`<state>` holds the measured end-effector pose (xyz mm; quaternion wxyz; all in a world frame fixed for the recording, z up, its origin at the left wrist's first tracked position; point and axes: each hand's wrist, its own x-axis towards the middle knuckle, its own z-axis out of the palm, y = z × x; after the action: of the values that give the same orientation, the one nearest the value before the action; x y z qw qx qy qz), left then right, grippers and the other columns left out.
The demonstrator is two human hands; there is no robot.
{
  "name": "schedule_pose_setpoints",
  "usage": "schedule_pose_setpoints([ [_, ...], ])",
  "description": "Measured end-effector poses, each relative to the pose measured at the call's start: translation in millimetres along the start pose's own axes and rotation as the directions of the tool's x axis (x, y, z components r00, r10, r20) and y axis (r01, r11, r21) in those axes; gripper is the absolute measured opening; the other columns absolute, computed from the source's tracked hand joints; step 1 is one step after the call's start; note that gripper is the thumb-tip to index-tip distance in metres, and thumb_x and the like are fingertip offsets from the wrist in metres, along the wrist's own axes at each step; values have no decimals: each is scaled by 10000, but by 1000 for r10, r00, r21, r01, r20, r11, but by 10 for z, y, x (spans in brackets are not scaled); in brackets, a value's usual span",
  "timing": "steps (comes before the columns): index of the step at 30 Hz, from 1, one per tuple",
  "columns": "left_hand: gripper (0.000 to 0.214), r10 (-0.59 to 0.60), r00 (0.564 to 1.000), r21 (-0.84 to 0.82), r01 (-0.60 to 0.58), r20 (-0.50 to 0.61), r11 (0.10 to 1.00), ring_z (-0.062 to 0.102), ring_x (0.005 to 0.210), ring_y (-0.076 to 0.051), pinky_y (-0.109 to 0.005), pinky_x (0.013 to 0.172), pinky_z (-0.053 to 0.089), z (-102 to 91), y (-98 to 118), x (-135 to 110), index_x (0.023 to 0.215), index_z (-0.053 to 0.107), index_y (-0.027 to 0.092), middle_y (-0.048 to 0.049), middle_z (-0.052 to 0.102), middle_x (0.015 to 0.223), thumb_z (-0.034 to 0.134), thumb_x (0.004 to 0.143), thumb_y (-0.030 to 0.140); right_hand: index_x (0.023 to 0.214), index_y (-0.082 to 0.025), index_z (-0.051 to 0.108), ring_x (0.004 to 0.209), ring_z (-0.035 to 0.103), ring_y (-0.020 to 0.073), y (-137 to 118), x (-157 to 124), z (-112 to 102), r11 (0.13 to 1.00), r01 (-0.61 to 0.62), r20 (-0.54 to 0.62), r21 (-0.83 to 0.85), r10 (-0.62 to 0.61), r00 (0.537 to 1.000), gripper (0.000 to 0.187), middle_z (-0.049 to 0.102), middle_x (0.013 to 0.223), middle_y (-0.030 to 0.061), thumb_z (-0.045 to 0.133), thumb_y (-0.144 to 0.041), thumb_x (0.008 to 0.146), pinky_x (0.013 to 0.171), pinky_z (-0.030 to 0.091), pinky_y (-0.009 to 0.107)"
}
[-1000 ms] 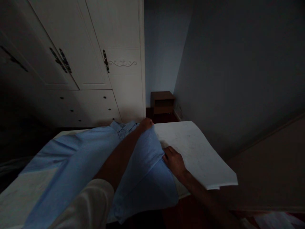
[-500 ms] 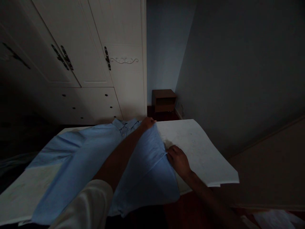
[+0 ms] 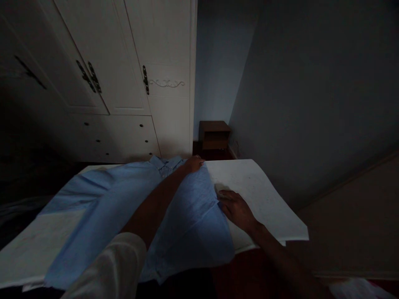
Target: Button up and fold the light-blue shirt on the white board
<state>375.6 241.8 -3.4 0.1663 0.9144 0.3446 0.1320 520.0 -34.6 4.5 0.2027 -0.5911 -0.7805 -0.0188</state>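
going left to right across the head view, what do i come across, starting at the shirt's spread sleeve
Blue shirt sleeve, shirt collar, left hand, right hand, crumpled pale item at the lower right.

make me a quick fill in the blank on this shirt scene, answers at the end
The shirt is colored ____.
The ____ hand is the one nearer the collar.
In the picture, the brown nightstand stands to the ____ of the white wardrobe.

Missing words: blue; left; right.
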Motion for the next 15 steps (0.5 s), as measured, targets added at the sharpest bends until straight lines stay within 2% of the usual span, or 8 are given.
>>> schedule_pose_setpoints([
  [5, 270, 6, 1000, -34, -7, -25, 999, 583, 1145, -199, -322, 1028, 412, -10, -17, 62, 1074, 719, 283, -29, 678, 1193, 546, 872, 237, 984, -186, 680, 945, 641, 192, -32, 216, 65, 967, -194, -70, 166, 208, 976, 261, 695, 1005, 87, 453, -106, 883, 889, 508, 332],
  [9, 213, -25, 999, -52, 23, -30, 998, 634, 1035, -188, -285, 947, 458, 19, -48, 148, 950, 746, 261, -23, 725, 1047, 555, 857, 254, 807, -196, 685, 811, 664, 189, -27, 322, 153, 939, -299, 84, 173, 288, 954, 202, 710, 836, 62, 504, -126, 862, 767, 504, 287],
  [11, 211, -50, 998, -58, 47, -45, 997, 639, 998, -181, -276, 927, 467, 38, -72, 189, 902, 744, 232, -30, 729, 994, 540, 848, 234, 806, -199, 698, 809, 680, 193, -13, 318, 184, 922, -323, 126, 214, 302, 945, 183, 727, 840, 62, 529, -147, 854, 757, 502, 281],
  [15, 252, -129, 987, -74, 122, -96, 990, 632, 952, -171, -291, 918, 477, 93, -121, 219, 888, 716, 180, -55, 721, 951, 472, 832, 153, 881, -191, 717, 864, 698, 199, 2, 254, 216, 863, -376, 79, 337, 372, 925, 209, 747, 923, 70, 515, -144, 853, 813, 511, 296],
])
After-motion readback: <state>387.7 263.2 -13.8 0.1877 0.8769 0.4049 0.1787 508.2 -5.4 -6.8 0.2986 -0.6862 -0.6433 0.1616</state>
